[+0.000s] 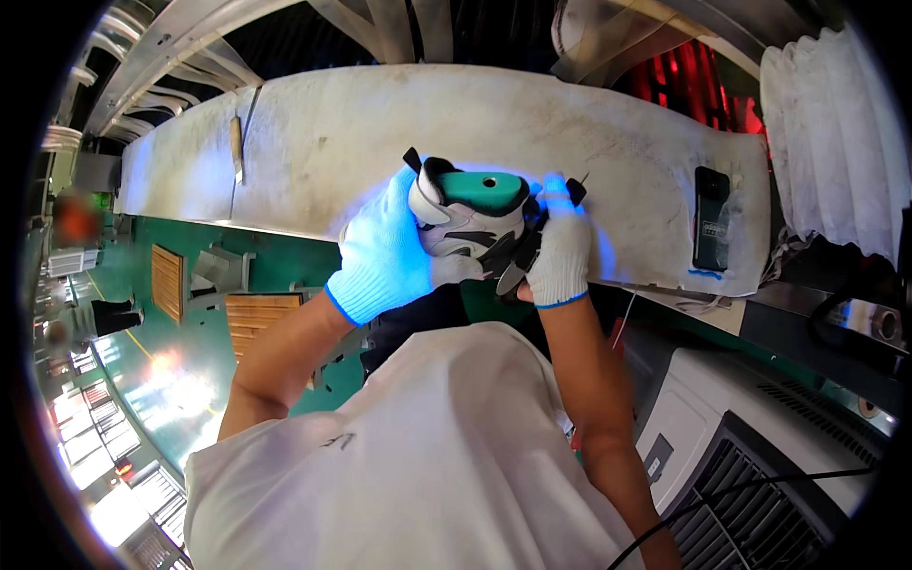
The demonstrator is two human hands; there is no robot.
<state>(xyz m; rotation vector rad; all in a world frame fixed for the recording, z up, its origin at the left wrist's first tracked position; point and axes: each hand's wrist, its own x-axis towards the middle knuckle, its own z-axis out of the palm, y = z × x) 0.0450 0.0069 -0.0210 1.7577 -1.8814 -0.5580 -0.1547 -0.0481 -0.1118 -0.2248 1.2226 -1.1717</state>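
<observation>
A white, grey and black sneaker upper (pixel 461 228) with a green shoe last (pixel 483 190) inside it is held above the work surface, in front of my chest. My left hand (pixel 388 242), in a white knit glove with a blue cuff edge, is closed round its left side. On its other side my right hand (pixel 560 242), gloved the same way, has its fingers bent round a slim dark tool (pixel 577 190). A thin point sticks up from this tool, whose kind I cannot make out. A dark, light-edged piece (pixel 513 274) shows below that hand, close to the shoe.
The worn pale bench (pixel 380 114) curves across the view. A wooden-handled flat tool (pixel 237 147) lies on its left part, a black phone (pixel 710 218) on its right. A white pleated fabric duct (pixel 826 142) hangs at far right. A white vented machine (pixel 703 408) stands lower right.
</observation>
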